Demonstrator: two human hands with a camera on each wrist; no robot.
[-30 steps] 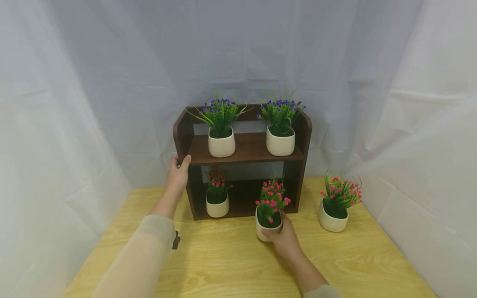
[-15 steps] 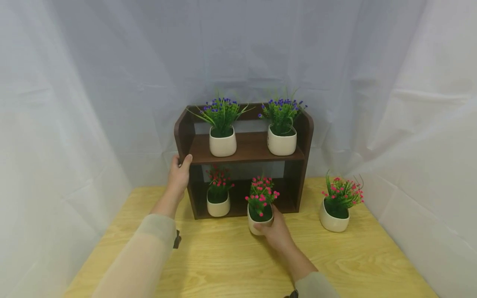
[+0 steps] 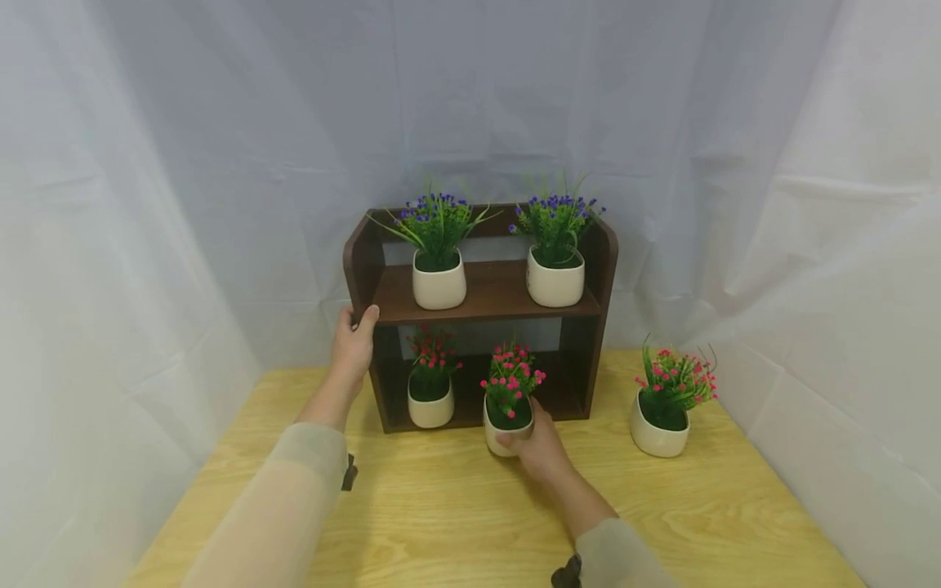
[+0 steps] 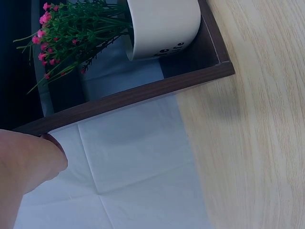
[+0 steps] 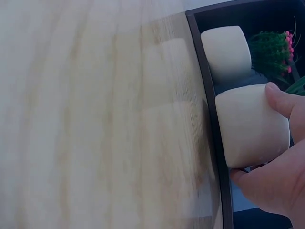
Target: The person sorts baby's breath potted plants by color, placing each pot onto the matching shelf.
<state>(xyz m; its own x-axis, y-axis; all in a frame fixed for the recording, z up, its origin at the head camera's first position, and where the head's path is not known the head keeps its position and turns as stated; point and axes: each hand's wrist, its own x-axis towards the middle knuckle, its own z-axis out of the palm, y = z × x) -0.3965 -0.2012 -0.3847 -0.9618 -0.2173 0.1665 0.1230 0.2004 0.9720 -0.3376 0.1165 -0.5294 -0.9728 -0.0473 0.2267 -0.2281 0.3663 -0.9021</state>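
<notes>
My right hand (image 3: 540,447) grips a white pot of pink flowers (image 3: 507,425) by its side, thumb across the front. This pot is upright at the front edge of the lower shelf; in the right wrist view the white pot (image 5: 252,126) appears beside another pot (image 5: 226,52). Whether its base touches the shelf I cannot tell. My left hand (image 3: 351,347) holds the left side panel of the dark wooden shelf (image 3: 488,282), thumb on the front edge. A pot of red flowers (image 3: 430,408) stands at the lower left, also seen in the left wrist view.
Two white pots with purple flowers, one on the left (image 3: 439,282) and one on the right (image 3: 556,279), stand on the upper shelf. Another pink-flowered pot (image 3: 659,429) sits on the wooden table (image 3: 441,523) to the right. White sheeting (image 3: 470,98) hangs behind and at both sides.
My right hand has carried the pink-flowered pot left and toward the shelf, slowing in the last half second. My left hand keeps its place on the side panel.
</notes>
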